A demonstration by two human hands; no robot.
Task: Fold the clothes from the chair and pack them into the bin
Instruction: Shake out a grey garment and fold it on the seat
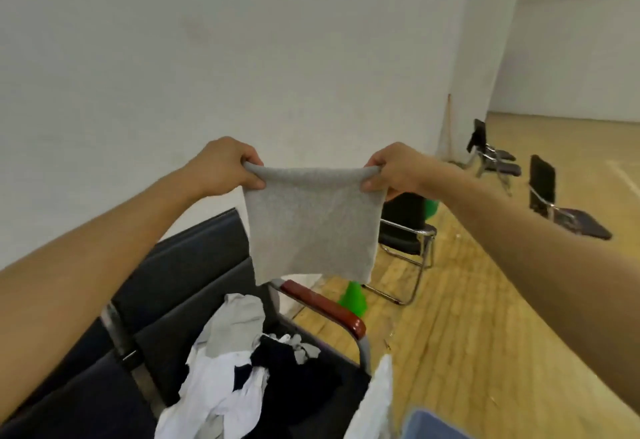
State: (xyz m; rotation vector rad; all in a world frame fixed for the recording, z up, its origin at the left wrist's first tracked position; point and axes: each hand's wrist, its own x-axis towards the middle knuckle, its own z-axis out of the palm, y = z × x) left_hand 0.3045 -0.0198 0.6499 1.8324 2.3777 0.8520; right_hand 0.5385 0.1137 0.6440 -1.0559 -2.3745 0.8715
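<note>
white wall (173, 57) fills the view behind both hands. wooden floor (485, 317) runs off to the right, below the right hand. black chair (194, 265) sits below the left hand, w/ a reddish-brown armrest (323, 303) on a metal frame, roughly under the gap btwn the hands. on the seat, a loose pile of clothes (242, 362): white, grey & dark pieces tangled together, unfolded, well below the hands.

grey cloth (311, 227) hangs in the air above the chair, stretched flat btwn the 2 hands, top edge taut, bottom edge free & hanging just above the armrest in the view. looks like a folded or doubled piece, can't tell which garment.

other chairs: a black one (405, 230) just below/behind the right hand, partly hidden by the cloth, 2 more (554, 203) further right, well apart from the hands. sth bright green (353, 300) on the floor below the cloth, too blurred to tell. blue bin (436, 424) edge at bottom, below the right forearm, only a corner shows. white cloth (377, 400) hangs just beside it.

left hand (225, 166) pinches the cloth's top left corner, fingers curled round it. right hand (391, 170) pinches the top right corner the same way. hands are apart, level w/ each other.
</note>
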